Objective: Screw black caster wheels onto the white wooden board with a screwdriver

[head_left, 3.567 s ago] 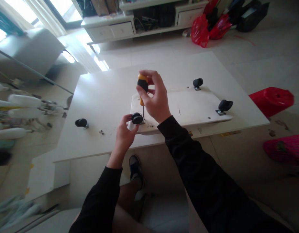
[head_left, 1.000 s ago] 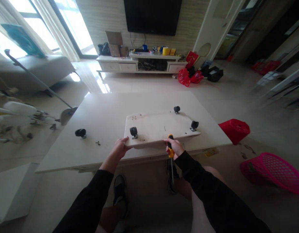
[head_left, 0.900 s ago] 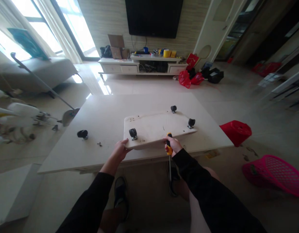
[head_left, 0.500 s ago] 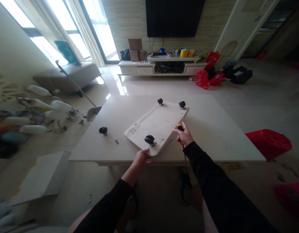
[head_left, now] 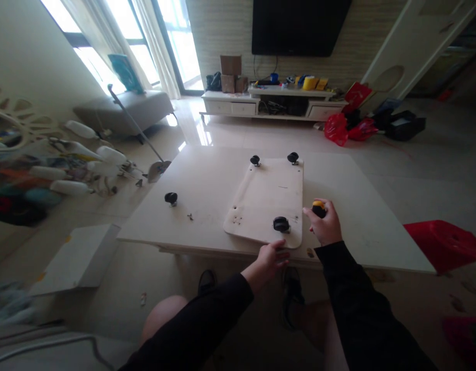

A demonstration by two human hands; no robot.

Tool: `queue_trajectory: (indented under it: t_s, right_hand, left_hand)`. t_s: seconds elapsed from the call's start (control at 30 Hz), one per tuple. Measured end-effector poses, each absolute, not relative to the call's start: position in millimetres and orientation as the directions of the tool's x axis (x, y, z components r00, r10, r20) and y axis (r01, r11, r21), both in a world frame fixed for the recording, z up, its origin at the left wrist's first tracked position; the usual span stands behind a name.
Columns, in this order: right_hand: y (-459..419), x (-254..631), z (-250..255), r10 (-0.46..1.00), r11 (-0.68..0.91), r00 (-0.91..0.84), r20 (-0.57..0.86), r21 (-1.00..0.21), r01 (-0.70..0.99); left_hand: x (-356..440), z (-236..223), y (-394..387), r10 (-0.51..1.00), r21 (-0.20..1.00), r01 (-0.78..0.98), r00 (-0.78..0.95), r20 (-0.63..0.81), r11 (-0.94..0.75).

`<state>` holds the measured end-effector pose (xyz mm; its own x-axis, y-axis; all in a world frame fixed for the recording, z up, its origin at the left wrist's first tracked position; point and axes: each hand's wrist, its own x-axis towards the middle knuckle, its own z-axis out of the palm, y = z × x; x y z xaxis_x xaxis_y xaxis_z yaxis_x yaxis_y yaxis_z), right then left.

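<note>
Board (head_left: 266, 193) now swung toward 12 o'clock, bare screw holes (head_left: 237, 220) nearer, at 7. Left hand (head_left: 267, 261) fingers clamp board; right hand (head_left: 326, 225) fingers clamp screwdriver (head_left: 319, 208).

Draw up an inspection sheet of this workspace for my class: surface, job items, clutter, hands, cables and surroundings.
Surface: white table with faint marks.
Job's things: white board bearing three black casters; holes show at its near-left corner; loose caster on the table, left of the board.
Clutter: small dark pieces, too small to identify, near the loose caster.
Hands: left hand touches the board's near edge; right hand grips a yellow-and-black screwdriver handle, shaft hidden.
Cables: thin cords below the television.
Surroundings: low cabinet, red bags, red plastic item beside the table's right end.
</note>
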<state>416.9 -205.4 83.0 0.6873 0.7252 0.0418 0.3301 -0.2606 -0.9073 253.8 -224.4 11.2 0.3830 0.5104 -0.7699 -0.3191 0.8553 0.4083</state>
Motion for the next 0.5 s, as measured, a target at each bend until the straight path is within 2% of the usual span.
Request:
queue_trajectory:
  t_s: [0.17,0.23,0.3,0.4,0.43,0.5]
  right_hand:
    - [-224,417,92,0.735,-0.244,0.643,0.217,-0.8,0.549]
    - [-232,415,99,0.71,-0.31,0.647,0.278,-0.702,0.641]
    - [-238,412,106,0.698,-0.383,0.644,0.313,-0.596,0.705]
    - [-240,406,113,0.702,-0.339,0.606,0.374,-0.572,0.747]
    - [-239,403,114,0.699,-0.28,0.586,0.411,-0.596,0.752]
    - [-236,394,115,0.687,-0.132,0.557,0.467,-0.673,0.727]
  left_hand:
    - [289,9,-227,0.465,0.347,-0.319,0.468,-0.752,0.882]
    - [305,7,-227,0.435,0.327,-0.291,0.519,-0.736,0.899]
    - [315,5,-226,0.359,0.335,-0.165,0.635,-0.684,0.928]
    - [306,8,-217,0.241,0.533,0.137,0.78,-0.578,0.835]
    - [295,11,-210,0.233,0.617,0.211,0.796,-0.559,0.758]
    - [258,21,-191,0.308,0.747,0.313,0.767,-0.564,0.587]
